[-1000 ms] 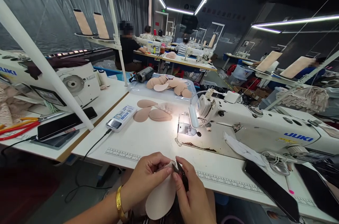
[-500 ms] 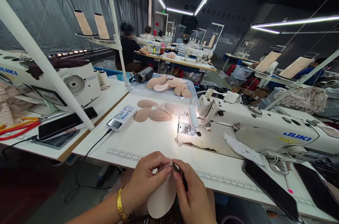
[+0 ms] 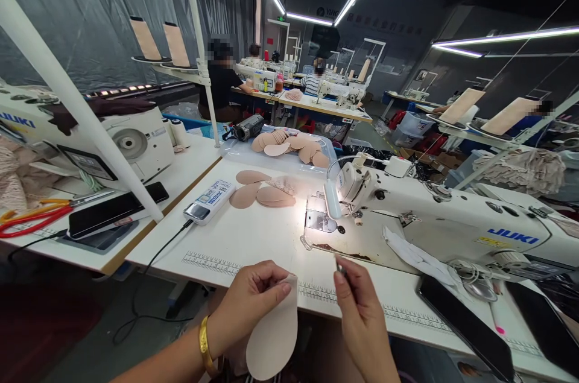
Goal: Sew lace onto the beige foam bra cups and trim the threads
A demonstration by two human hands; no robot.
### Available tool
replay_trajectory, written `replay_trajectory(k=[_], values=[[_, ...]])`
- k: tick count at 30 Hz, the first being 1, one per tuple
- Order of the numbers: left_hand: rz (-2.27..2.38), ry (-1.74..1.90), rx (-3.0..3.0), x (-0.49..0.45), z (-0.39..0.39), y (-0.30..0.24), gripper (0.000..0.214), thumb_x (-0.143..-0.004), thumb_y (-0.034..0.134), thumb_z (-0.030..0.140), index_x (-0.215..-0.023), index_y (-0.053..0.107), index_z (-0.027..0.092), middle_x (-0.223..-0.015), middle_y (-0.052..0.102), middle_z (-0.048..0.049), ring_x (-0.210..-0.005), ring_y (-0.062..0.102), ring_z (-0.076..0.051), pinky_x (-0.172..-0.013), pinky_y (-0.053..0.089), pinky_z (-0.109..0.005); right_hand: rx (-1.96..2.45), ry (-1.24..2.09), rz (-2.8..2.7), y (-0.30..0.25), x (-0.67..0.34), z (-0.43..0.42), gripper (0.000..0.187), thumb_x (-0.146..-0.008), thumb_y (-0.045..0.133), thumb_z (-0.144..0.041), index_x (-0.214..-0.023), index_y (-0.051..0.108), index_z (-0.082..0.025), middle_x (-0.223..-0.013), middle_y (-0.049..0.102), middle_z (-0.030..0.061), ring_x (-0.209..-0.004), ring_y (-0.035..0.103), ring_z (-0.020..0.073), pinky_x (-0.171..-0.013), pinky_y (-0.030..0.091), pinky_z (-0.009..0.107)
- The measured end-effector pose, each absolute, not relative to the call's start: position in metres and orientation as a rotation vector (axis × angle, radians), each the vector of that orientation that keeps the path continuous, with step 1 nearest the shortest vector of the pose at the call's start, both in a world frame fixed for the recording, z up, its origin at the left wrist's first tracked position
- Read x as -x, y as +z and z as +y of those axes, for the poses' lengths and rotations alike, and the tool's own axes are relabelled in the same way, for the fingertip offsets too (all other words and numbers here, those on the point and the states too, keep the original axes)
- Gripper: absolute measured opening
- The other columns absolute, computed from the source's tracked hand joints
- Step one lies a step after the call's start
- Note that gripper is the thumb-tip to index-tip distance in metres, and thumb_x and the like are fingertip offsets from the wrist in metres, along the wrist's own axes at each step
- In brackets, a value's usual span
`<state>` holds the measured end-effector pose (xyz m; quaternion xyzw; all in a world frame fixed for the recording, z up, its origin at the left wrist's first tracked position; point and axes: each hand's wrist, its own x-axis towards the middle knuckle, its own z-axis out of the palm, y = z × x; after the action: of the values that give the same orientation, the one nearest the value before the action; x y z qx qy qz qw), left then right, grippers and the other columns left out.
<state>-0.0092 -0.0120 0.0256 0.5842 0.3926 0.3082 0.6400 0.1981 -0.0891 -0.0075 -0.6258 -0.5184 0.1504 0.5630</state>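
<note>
My left hand [image 3: 246, 304] pinches the top edge of a beige oval fabric pad [image 3: 274, 335], which hangs down below the front edge of the white sewing table [image 3: 253, 232]. My right hand [image 3: 362, 316] is closed around a small dark cutting tool [image 3: 339, 265] whose metal tip shows above the fingers. It is raised to the right of the pad and apart from it. A white Juki sewing machine [image 3: 452, 220] stands just beyond the right hand, its lamp lighting the needle plate [image 3: 319, 221].
Loose beige pads [image 3: 262, 195] lie mid-table beside a white remote-like device [image 3: 208, 201] with a cable. A clear tray [image 3: 289, 151] of more pads and a camcorder [image 3: 246, 127] sit behind. Black phones [image 3: 465, 326] lie right; another machine, red scissors [image 3: 31, 220] and a phone left. People work behind.
My right hand has pulled away from the pad, up and to the right, with the tool. The left hand keeps hold of the pad, which now hangs free.
</note>
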Motion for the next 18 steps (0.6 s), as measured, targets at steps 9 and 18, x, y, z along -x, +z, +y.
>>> replay_trajectory(k=[9, 18], values=[[0.828, 0.692, -1.218, 0.008, -0.013, 0.025, 0.037, -0.077, 0.082, 0.052, -0.083, 0.077, 0.016, -0.076, 0.060, -0.0014, -0.074, 0.054, -0.018, -0.069, 0.045, -0.029, 1.510, 0.424, -1.349, -0.013, -0.151, -0.103, 0.033, -0.105, 0.054, -0.045, -0.131, 0.067, -0.030, -0.117, 0.078, 0.0049, -0.103, 0.076, 0.0221, -0.092, 0.061, 0.029], [0.827, 0.724, -1.149, 0.008, -0.016, 0.020, 0.037, -0.075, 0.086, 0.052, -0.082, 0.078, 0.017, -0.079, 0.063, -0.0022, -0.078, 0.056, -0.019, -0.072, 0.048, -0.030, 1.373, 0.427, -1.590, -0.009, -0.161, -0.095, 0.027, -0.106, 0.053, -0.027, -0.128, 0.069, -0.031, -0.109, 0.078, 0.0040, -0.096, 0.076, 0.0196, -0.084, 0.063, 0.027]])
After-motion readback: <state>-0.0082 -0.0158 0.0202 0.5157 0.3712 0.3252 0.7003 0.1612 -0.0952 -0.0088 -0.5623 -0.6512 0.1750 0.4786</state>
